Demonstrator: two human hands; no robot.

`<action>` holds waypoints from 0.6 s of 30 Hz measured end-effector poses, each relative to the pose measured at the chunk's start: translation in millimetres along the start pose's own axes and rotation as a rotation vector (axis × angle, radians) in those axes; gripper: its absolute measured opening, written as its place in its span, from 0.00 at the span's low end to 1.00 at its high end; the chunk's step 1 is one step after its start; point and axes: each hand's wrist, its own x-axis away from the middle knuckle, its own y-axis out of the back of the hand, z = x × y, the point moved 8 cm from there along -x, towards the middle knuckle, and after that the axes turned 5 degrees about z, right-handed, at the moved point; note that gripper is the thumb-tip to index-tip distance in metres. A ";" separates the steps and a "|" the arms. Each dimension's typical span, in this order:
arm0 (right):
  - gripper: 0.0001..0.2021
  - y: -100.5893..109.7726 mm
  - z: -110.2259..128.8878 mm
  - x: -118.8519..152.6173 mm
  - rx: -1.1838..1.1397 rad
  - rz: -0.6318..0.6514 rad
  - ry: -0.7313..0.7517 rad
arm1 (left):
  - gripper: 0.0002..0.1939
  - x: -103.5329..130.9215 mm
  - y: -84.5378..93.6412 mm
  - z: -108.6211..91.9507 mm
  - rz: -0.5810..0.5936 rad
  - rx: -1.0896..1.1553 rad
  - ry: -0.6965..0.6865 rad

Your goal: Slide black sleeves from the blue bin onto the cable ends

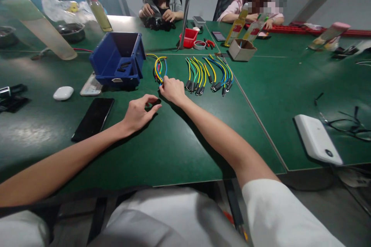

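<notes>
My left hand [142, 112] is closed in a pinch on a small black sleeve [158, 101] above the green table. Just beyond it, my right hand [174, 89] has its fingers closed at the near end of a small bunch of yellow, blue and red wires [160, 65]; the fingers hide which wire ends they grip. To the right of that hand lies a row of short yellow, green and blue wires [199, 71] with black-sleeved terminal ends facing me. A blue bin [116, 79] with a few black pieces inside stands left of my hands.
Near my left arm are a black phone [94, 119] and a white case [63, 93]. A white power bank [317, 139] and glasses [348, 123] lie at right. Farther back stand a red bin [189, 38], a cardboard box [242, 51] and bottles. Two people sit across the table.
</notes>
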 end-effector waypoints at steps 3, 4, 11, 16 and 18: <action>0.15 -2.6 -0.1 -2.0 0.006 -0.008 -0.001 | 0.11 1.3 -3.9 1.9 0.025 0.001 -0.028; 0.15 -3.1 0.1 -2.4 0.007 -0.011 0.002 | 0.11 1.3 -4.3 2.3 0.027 0.004 -0.037; 0.17 -3.4 2.7 -1.4 0.040 0.012 -0.019 | 0.10 2.7 -6.4 1.7 0.030 0.003 -0.100; 0.17 -1.1 5.2 0.1 0.053 0.026 -0.029 | 0.09 4.4 -5.9 -1.8 0.043 -0.041 -0.148; 0.16 -0.7 5.6 0.4 0.056 0.023 -0.030 | 0.08 5.2 -4.5 -4.1 0.032 -0.044 -0.179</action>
